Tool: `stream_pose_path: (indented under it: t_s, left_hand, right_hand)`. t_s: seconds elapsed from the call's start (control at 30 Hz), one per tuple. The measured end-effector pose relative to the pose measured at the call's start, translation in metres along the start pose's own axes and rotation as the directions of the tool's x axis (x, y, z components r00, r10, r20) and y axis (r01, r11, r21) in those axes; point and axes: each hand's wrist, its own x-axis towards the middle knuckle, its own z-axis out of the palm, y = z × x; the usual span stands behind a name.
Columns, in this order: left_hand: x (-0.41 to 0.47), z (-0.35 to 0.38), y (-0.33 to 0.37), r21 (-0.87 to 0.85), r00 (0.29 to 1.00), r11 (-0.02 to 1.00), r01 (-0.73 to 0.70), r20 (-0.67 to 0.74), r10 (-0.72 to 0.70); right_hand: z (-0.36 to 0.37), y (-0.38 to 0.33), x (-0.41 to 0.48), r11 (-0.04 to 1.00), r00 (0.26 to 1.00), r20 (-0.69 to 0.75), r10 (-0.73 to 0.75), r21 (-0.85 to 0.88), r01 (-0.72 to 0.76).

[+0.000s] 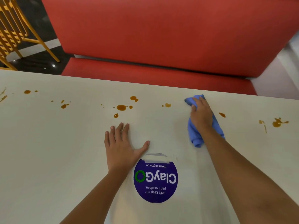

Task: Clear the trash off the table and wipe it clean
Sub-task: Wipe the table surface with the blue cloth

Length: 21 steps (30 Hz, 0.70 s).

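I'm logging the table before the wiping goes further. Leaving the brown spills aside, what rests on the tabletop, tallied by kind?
2 hands: left hand, right hand
1 blue cloth
1 round purple sticker
Total: 4

Red booth bench [161, 38], yellow chair [11, 38], dark floor [37, 63].
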Motion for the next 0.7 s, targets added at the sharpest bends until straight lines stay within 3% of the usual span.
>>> stream_pose_path:
  t_s: [0.17,0.3,0.5,0.7]
  left_hand:
    - [0.002,0.0,0.001,0.0,1.0,1.0,0.005,0.003,-0.005]
    - [0.001,-0.003,0.001,-0.001,1.0,1.0,0.0,0.008,0.0]
    - [0.0,-0.003,0.002,-0.007,1.0,1.0,0.005,0.007,-0.005]
    - [-0.001,-0.002,0.004,-0.004,1.0,1.0,0.009,0.019,-0.009]
  right_hand:
    - [0.021,-0.032,-0.016,0.971,0.969,0.068,-0.239,0.025,0.238]
    - [0.012,-0.013,-0.047,0.912,0.903,0.131,-0.409,0.074,0.403]
    - [-0.015,0.032,-0.024,0.95,0.951,0.075,-0.299,0.117,0.29]
    - [0.01,-0.011,0.018,0.983,0.99,0.021,-0.139,0.121,0.135]
